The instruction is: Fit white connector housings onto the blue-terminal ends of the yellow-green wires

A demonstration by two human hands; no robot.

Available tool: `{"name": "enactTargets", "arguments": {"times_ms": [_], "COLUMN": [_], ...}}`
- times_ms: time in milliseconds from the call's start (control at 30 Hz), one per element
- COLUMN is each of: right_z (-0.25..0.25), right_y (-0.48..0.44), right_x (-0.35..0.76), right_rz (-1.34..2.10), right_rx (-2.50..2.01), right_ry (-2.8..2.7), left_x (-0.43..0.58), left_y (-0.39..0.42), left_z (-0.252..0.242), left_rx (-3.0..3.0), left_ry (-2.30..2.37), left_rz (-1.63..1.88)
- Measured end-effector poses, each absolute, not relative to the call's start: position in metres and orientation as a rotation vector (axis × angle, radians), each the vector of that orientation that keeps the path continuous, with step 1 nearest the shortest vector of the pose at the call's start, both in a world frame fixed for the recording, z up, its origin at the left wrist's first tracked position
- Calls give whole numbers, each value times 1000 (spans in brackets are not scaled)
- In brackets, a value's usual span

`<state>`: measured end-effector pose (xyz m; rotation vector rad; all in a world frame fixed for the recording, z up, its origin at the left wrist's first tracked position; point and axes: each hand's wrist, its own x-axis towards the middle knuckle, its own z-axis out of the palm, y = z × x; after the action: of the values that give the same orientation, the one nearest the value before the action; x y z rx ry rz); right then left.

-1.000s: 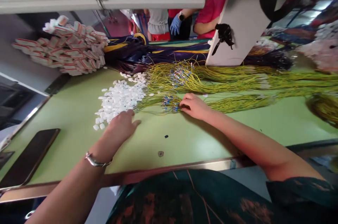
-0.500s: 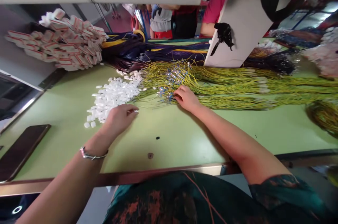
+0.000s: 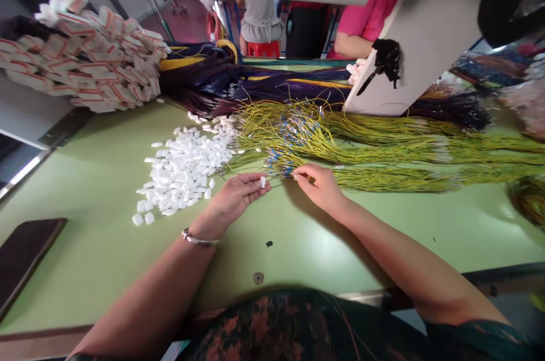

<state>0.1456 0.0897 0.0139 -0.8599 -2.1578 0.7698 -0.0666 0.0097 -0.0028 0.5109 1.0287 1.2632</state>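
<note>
My left hand (image 3: 236, 196) pinches a small white plastic connector (image 3: 263, 181) between its fingertips, just right of a heap of the same white connectors (image 3: 183, 168) on the green table (image 3: 106, 247). My right hand (image 3: 320, 186) pinches the end of a thin yellow wire (image 3: 286, 178) at the near edge of a big spread of yellow wires with blue-tipped terminals (image 3: 298, 128). The two hands are a short way apart, the connector facing the wire end.
A stack of red-and-white tags (image 3: 85, 60) lies at the back left. Dark purple wire bundles (image 3: 238, 85) run along the back. A white post (image 3: 409, 49) stands behind the wires. A dark phone (image 3: 23, 253) lies at left. People stand beyond the table.
My left hand left the connector heap and came right holding one white connector. My right hand lifted a wire end out of the bundle toward it.
</note>
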Motion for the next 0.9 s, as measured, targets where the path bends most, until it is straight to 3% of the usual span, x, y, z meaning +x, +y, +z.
{"name": "enactTargets", "arguments": {"times_ms": [367,533,633,767,900], "right_z": [37,24,2,-13,-13], "right_y": [103,81,74,74,76], "right_x": [128,125,126,127,130], "right_rz": [866,455,187,105,142], "right_rx": [-961,-978,-1033,-1059,-975], "right_ry": [-2360,-2584,-2676,-2711,-2691], "left_x": [-67,-61,-61,-68,-107], "left_y": [9,3,-3,-21,-35], "left_z": [-4,-6,-5,4,42], "left_rx": [660,1571,2058,2317,2193], "left_ry": [1156,1619,1628,1477,1585], "left_rz": [1222,1097,854,603,931]}}
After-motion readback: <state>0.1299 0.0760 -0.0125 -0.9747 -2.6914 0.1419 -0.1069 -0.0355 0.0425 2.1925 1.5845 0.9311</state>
